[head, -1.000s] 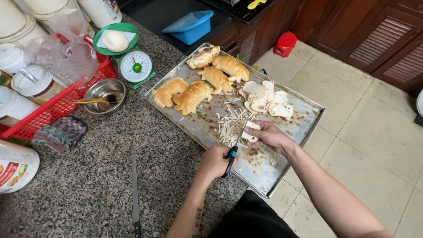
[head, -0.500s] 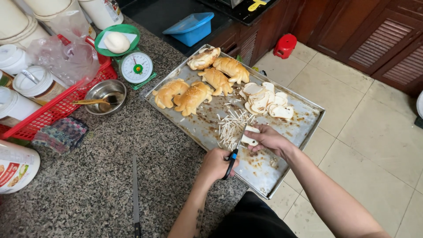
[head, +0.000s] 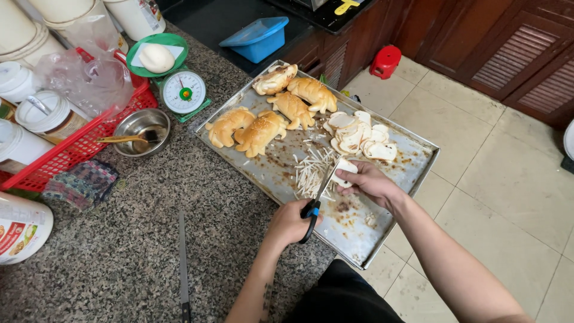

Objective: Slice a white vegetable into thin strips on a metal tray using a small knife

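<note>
My left hand [head: 290,224] grips black-and-blue scissors [head: 313,203], blades pointing up at a white slice [head: 345,172] pinched in my right hand [head: 369,183]. Both hands hover over the near part of a metal baking tray [head: 365,236]. A pile of thin white strips [head: 310,173] lies just left of the blades. More white slices [head: 359,134] are heaped on the tray beyond my right hand. Several golden shaped buns [head: 260,130] sit on the tray's far left part.
A long knife [head: 183,268] lies on the granite counter [head: 119,251]. A green kitchen scale [head: 181,91] carries a dough ball. Beside it stand a steel bowl with a brush [head: 140,131], a red basket [head: 72,143] and white containers. A blue box [head: 257,39] and a red stool [head: 385,60] sit farther off.
My hands have stayed over the tray; the scissors and the slice shifted only slightly as the cutting went on.
</note>
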